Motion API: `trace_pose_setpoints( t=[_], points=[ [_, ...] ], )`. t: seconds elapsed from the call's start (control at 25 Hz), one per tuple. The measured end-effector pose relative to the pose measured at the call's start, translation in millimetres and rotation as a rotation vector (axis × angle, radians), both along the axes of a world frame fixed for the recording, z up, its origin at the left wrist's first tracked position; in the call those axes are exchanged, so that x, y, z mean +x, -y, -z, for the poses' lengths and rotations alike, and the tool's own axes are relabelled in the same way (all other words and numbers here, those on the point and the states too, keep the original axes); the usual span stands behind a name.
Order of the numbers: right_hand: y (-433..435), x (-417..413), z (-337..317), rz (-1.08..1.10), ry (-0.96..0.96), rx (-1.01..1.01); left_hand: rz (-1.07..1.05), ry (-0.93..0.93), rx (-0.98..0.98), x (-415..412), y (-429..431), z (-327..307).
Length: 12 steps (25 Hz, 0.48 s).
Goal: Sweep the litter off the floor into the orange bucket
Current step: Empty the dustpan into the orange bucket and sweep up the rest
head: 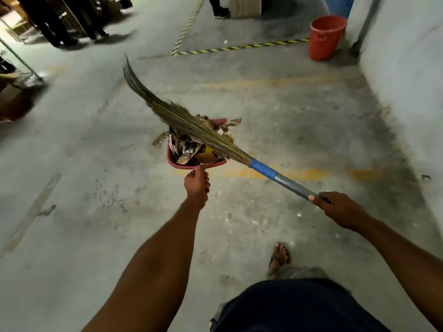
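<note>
Litter [191, 150] of paper scraps fills the red dustpan [174, 163] your left hand [196, 185] grips, under the grass broom [263, 169] your right hand [336, 207] clasps, well short of the orange bucket [326, 38] by the wall [398, 58].

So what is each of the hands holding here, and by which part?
The left hand grips the red dustpan by its handle; the right hand grips the broom by the grey end of its handle.
</note>
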State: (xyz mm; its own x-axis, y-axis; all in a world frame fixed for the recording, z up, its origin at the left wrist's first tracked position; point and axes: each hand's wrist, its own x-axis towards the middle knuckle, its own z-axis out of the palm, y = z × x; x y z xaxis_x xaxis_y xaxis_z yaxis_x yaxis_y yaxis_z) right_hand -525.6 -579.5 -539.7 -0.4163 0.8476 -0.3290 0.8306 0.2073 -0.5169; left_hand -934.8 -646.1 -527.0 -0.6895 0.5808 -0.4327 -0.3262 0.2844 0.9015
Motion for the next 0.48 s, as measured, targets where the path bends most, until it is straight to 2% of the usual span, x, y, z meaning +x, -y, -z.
trace_pose_setpoints(
  t=[0.36, 0.48],
  points=[
    [-243, -25, -10, 0.071, -0.093, 0.048, 0.044, -0.015, -0.005, -29, -259, -16],
    [-317, -43, -1, 0.120, -0.081, -0.011, 0.067, -0.030, -0.032, -48, -347, -11]
  ],
)
